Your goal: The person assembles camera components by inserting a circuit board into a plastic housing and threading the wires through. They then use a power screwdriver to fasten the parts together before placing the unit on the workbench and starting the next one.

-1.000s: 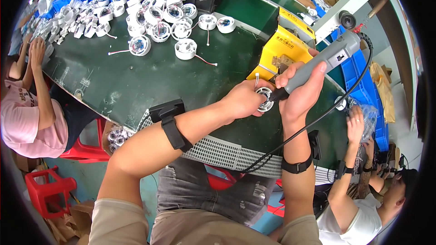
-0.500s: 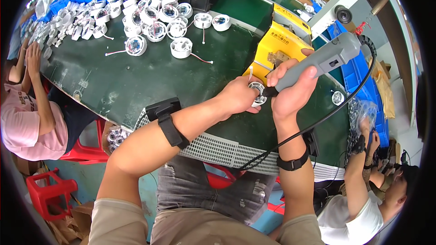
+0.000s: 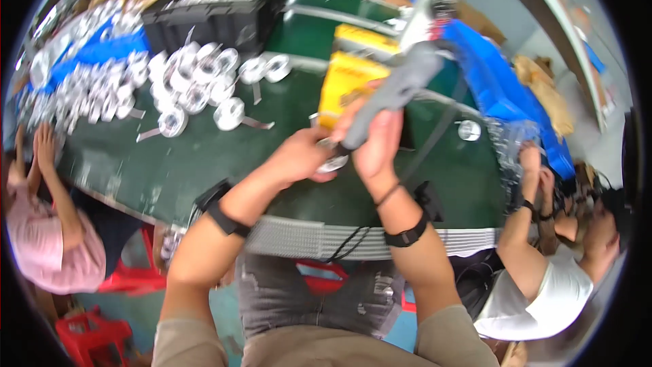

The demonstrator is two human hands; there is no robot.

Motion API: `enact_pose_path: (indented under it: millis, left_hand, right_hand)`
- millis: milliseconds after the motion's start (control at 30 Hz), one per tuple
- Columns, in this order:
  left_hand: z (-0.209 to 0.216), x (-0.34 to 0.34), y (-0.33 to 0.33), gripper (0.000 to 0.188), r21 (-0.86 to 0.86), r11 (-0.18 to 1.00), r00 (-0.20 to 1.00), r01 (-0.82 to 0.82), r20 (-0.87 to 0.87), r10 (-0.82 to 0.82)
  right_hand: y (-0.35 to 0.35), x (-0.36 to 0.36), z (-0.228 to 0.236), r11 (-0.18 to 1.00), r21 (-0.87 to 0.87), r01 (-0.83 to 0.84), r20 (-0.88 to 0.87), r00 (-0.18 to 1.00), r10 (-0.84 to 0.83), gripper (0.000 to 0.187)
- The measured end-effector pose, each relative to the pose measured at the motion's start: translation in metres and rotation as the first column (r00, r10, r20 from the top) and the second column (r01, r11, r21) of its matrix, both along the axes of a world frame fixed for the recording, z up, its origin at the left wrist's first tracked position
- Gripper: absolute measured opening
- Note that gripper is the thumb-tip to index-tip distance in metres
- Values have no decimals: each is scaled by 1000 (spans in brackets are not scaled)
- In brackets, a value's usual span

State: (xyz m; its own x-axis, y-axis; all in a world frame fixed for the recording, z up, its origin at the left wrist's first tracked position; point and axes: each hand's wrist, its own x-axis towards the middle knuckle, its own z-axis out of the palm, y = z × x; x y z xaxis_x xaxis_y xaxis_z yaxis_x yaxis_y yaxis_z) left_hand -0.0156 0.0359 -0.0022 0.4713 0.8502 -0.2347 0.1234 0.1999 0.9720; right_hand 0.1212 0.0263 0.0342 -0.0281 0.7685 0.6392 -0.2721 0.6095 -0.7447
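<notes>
The left hand (image 3: pixel 303 155) pinches the ring (image 3: pixel 334 164) by its left edge. The right hand (image 3: pixel 377 148) wraps the driver (image 3: pixel 399 84), nose at the ring.

I note a black crate (image 3: pixel 224 30) at the far side of the bench (image 3: pixel 462 187). Along its right side runs a blue bin (image 3: pixel 485 75), a crumpled brown bag (image 3: pixel 543 95) beside it. A worker in pink (image 3: pixel 51 241) occupies the left, a worker in white (image 3: pixel 533 299) the right. One red stool (image 3: pixel 92 336) stands lower left.
</notes>
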Motion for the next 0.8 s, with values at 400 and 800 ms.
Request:
enact_pose_path:
  millis: [400,800]
  left_hand:
    - [38,-86,7,38,849,369,431,-377,-192,882]
    - [15,3,-37,29,707,565,820,425,-566,91]
  right_hand:
    - [53,246,-20,-210,216,953,695,-302,-653,70]
    - [23,166,-12,736,-27,677,177,727,-663,17]
